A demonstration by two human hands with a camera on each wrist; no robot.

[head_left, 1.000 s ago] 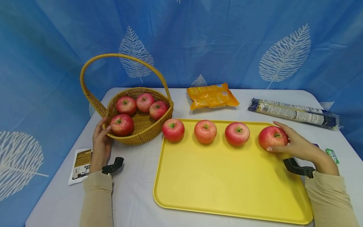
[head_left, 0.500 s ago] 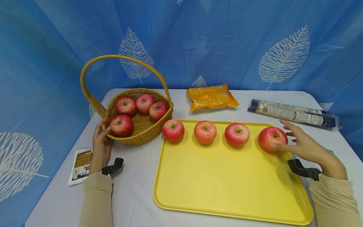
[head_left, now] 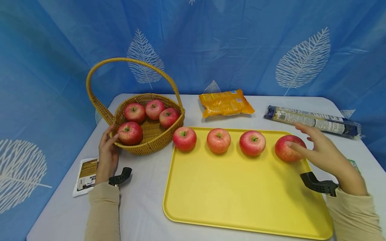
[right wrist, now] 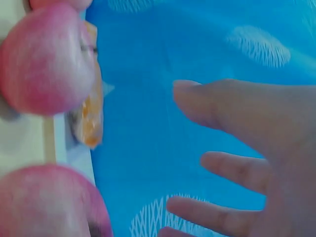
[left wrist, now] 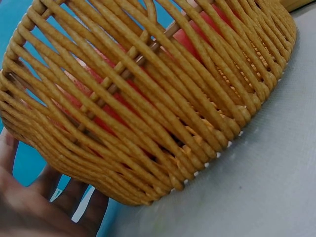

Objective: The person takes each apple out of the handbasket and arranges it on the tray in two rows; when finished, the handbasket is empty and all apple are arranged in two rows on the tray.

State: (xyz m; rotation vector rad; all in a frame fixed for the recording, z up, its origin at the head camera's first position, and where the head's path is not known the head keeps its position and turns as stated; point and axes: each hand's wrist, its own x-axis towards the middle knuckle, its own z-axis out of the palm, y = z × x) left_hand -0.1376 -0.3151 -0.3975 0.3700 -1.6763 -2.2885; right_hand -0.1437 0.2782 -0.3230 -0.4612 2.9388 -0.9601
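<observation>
My left hand [head_left: 108,154] holds the left side of a wicker basket [head_left: 164,140], thumb over the rim beside an apple [head_left: 130,133] in it. The left wrist view shows its fingers [left wrist: 69,200] round the end of the woven wall [left wrist: 148,108]. My right hand [head_left: 327,155] is at the yellow tray's far right corner with nothing in it, fingers spread. Its thumb overlaps the rightmost apple [head_left: 287,150] in the head view. In the right wrist view the fingers [right wrist: 222,215] stand apart from the apples [right wrist: 47,59].
More apples [head_left: 218,140] line the far edge of the yellow tray [head_left: 241,201]. Others [head_left: 134,112] lie in the basket under its tall handle. Behind are an orange packet [head_left: 226,103] and a long dark-ended package [head_left: 313,120]. A white sachet [head_left: 86,175] lies left.
My right hand has let go of the rightmost apple, opened its fingers and lifted off it. The apple stays on the tray. My left hand has not moved from the basket.
</observation>
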